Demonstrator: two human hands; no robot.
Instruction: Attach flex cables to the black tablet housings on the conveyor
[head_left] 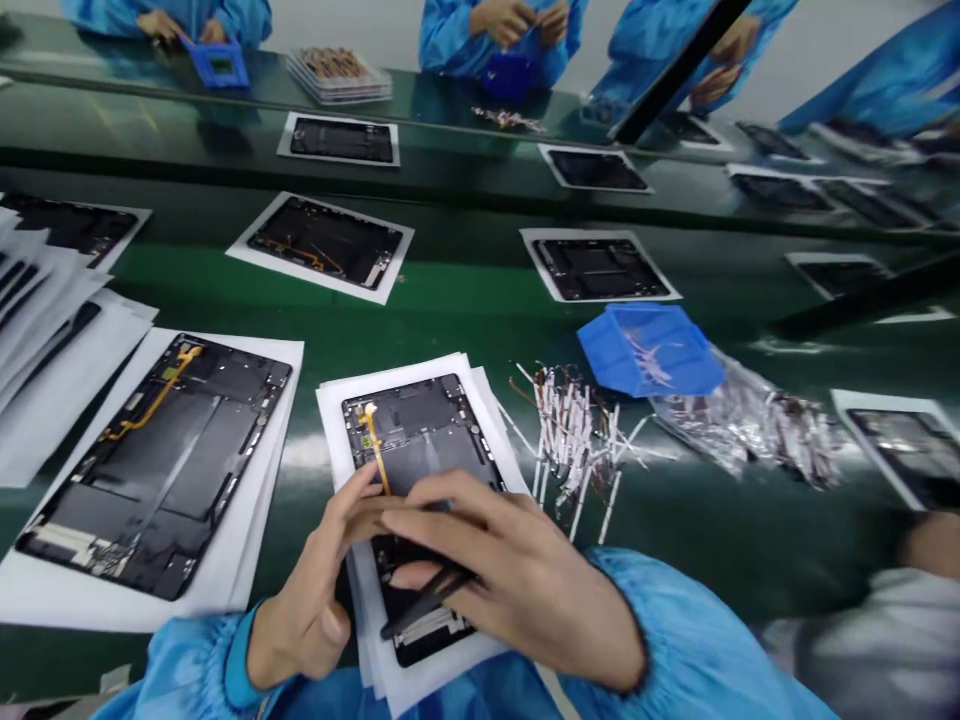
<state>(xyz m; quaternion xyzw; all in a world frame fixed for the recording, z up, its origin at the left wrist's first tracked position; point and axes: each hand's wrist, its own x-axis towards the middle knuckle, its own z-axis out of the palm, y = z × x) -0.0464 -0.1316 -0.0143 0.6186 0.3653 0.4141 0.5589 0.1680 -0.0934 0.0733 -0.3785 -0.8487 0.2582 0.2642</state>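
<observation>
A tablet housing (442,410) with a black inner side and an orange flex cable (375,450) lies on white sheets right before me. My left hand (307,580) reaches over its left edge, fingers stretched out and thumb apart. Its fingertips meet the fingers of my right hand (517,570), which partly cover them. Black tweezers (416,605) rest in my right hand, pointing down-left over the housing's lower part. Whether anything small sits between the fingertips of both hands is hidden. The lower middle of the housing is covered by my hands.
Another tablet housing (172,450) lies on paper at left, beside stacked sheets (67,370). To the right are thin white-and-brown strips (574,430), a blue bin (652,350) and a silvery bag (712,425). More housings (326,240) lie along the green belt; co-workers' hands (517,20) work opposite.
</observation>
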